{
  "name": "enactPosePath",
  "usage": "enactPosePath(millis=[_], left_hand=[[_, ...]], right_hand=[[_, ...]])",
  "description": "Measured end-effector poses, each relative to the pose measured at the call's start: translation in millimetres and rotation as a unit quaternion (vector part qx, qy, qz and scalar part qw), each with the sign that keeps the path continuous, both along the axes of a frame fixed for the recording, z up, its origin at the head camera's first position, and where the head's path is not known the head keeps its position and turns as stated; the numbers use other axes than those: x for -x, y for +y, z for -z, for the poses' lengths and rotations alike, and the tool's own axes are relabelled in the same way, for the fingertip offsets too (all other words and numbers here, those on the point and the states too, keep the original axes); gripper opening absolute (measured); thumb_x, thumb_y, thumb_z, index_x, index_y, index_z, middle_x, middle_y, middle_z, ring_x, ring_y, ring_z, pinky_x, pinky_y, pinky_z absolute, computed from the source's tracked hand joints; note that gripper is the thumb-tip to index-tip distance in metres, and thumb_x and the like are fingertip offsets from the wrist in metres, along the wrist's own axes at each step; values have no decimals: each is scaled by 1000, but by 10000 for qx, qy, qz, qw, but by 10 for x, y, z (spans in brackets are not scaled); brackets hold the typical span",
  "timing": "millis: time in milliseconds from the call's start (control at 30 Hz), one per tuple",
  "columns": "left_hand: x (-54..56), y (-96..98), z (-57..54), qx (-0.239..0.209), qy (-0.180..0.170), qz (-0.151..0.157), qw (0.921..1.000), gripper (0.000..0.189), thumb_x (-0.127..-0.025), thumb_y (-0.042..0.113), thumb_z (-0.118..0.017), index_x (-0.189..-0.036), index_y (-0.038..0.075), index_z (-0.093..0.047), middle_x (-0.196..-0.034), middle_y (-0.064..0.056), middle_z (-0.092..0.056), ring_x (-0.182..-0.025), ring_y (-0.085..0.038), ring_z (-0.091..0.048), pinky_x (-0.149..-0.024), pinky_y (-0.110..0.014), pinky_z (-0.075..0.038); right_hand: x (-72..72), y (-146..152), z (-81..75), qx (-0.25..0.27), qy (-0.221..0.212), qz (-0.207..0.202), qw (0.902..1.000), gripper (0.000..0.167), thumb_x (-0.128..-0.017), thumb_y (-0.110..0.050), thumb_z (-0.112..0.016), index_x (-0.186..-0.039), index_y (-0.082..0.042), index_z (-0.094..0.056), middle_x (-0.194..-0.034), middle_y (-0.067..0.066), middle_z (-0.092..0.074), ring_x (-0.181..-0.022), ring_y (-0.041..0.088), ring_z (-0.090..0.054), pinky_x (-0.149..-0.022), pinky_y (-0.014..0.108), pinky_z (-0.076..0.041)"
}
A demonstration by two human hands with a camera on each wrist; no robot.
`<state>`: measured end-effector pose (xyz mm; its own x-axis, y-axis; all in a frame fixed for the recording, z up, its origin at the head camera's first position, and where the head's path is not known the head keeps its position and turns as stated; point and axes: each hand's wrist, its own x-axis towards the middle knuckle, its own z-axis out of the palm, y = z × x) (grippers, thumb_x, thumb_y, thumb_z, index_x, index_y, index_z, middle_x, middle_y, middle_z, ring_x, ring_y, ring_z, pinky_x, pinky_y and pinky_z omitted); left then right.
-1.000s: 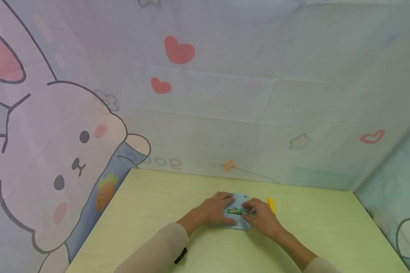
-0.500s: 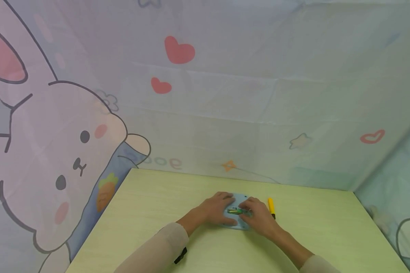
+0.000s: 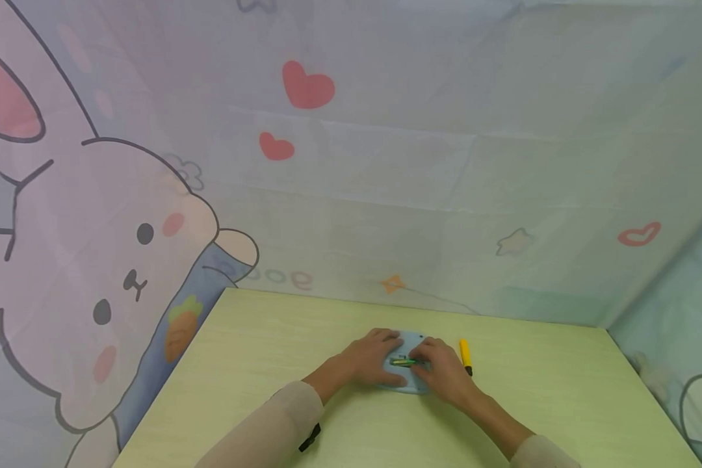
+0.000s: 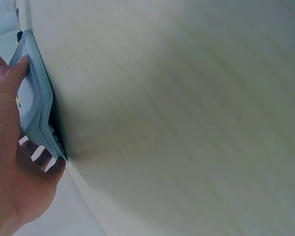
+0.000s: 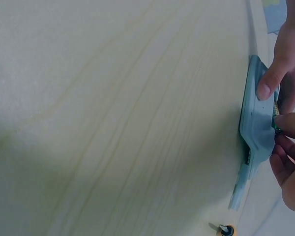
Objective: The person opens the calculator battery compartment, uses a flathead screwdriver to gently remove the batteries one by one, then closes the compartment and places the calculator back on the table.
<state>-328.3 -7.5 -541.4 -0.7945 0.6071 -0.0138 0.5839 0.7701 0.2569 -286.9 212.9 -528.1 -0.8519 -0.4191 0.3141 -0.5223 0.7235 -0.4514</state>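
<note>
A light blue plastic device (image 3: 411, 383) lies back up on the table, with screw holes and an open slot in its back. My left hand (image 3: 367, 359) grips it, thumb and fingers spread across its left side; in the left wrist view the thumb (image 4: 15, 73) lies on its back and the other fingertips reach its edge. Within the slot shows a green battery (image 3: 400, 361). My right hand (image 3: 444, 372) pinches at its right end with thumb and fingertips, seen also in the right wrist view as fingers around a small green piece (image 5: 277, 123).
Just right of my right hand lies a screwdriver (image 3: 465, 356) with a yellow and black handle. A black object (image 3: 310, 438) pokes out beside my left sleeve. The pale wood table (image 3: 281, 325) ends at a printed cloth backdrop (image 3: 374, 214).
My right hand has shifted slightly left over the slot, uncovering more of the screwdriver. The green battery's visible part looks a little more tilted. My left hand stays in place.
</note>
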Motion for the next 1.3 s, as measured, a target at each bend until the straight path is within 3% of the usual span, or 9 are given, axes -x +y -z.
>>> enactPosePath(millis=[667, 1100, 1300], left_hand=[[0, 7, -11, -74, 28, 58, 10000, 91, -93, 74, -64, -163, 19, -44, -169, 2, -36, -155, -19, -31, -112, -41, -46], [-3, 1, -2, -69, -13, 8, 10000, 90, -92, 74, -65, -162, 20, -45, -169, 4, -36, -155, -18, -32, -111, -41, -47], [-8, -7, 1, -78, -28, -4, 10000, 91, -92, 73, -66, -162, 20, -45, -169, 3, -37, -155, -19, -32, -112, -42, -47]], right_hand=[[24, -12, 38, 2, 64, 216, 9997, 13, -89, -2, -83, -97, -10, -76, -98, -3, -62, -99, 19, -58, -92, 43, -53], [-10, -18, 82, -253, 475, -51, 9985, 22, -90, -1, -82, -102, -10, -66, -102, -1, -57, -101, 18, -53, -90, 40, -53], [-14, -36, 71, -37, 276, -15, 9996, 24, -91, 0, -81, -102, -13, -65, -101, -3, -59, -99, 15, -55, -89, 38, -53]])
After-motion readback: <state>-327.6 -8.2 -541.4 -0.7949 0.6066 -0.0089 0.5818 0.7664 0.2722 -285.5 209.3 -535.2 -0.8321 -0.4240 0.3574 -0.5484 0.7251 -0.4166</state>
